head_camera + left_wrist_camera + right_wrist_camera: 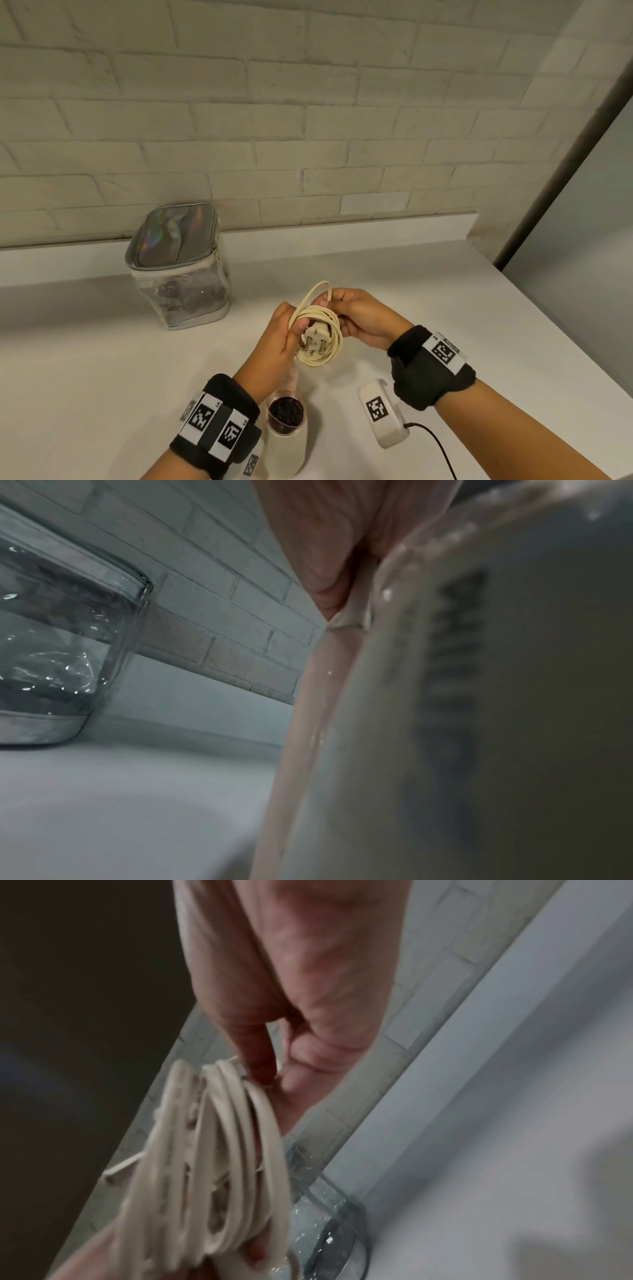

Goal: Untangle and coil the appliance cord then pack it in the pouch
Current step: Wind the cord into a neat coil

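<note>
A cream appliance cord (334, 339) is wound into several loops and held above the white counter, with its two-pin plug (314, 339) lying across the loops. My left hand (281, 339) grips the left side of the coil, thumb near the plug. My right hand (356, 315) pinches the top of the coil. In the right wrist view the loops (222, 1164) hang below my fingers (253, 1053). The pouch (180, 267), silver-topped with clear sides, stands zipped shut at the back left, also in the left wrist view as the pouch (61, 642).
A white appliance (286, 435) with a dark round opening lies on the counter (102, 377) under my left wrist; it fills the right of the left wrist view. A white brick wall (308, 120) stands behind. The counter edge runs down the right.
</note>
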### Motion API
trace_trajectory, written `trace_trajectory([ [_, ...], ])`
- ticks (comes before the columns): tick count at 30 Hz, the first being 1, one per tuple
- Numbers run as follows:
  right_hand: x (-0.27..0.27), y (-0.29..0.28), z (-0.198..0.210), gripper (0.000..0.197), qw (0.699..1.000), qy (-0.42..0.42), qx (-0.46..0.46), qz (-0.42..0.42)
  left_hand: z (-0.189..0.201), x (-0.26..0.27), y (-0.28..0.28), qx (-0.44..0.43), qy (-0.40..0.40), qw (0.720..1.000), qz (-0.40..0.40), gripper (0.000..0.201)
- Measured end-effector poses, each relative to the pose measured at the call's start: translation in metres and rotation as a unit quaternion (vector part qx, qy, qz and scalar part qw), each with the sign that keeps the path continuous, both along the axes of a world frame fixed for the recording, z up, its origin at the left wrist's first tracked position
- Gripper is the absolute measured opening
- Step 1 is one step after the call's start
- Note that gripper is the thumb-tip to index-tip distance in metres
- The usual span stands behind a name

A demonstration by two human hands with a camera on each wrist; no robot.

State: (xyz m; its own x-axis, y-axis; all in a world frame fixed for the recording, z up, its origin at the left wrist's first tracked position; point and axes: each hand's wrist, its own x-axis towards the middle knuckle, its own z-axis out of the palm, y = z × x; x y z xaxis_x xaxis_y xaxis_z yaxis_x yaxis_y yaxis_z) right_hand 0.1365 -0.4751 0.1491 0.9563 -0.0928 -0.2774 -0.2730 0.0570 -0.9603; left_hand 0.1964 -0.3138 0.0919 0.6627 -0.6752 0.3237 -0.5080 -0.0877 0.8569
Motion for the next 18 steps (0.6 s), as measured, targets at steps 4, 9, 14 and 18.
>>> trace_trajectory([
  [4,0.003,0.001,-0.001,0.024,0.998,0.042,-0.029,0.021,0.003,0.004,0.001,0.012,-0.007,1.000,0.013,0.016],
  [9,0.001,0.007,0.007,0.029,0.994,0.011,0.078,0.070,0.006,0.007,-0.002,0.016,-0.010,0.999,0.045,0.015],
  [14,0.007,0.018,0.007,0.027,0.995,0.025,-0.089,0.043,0.003,0.007,-0.009,0.023,-0.033,0.997,0.070,0.020],
  [18,0.004,0.013,0.008,0.038,0.986,0.040,-0.138,0.088,0.002,0.013,-0.006,0.024,-0.028,0.994,0.098,0.016],
])
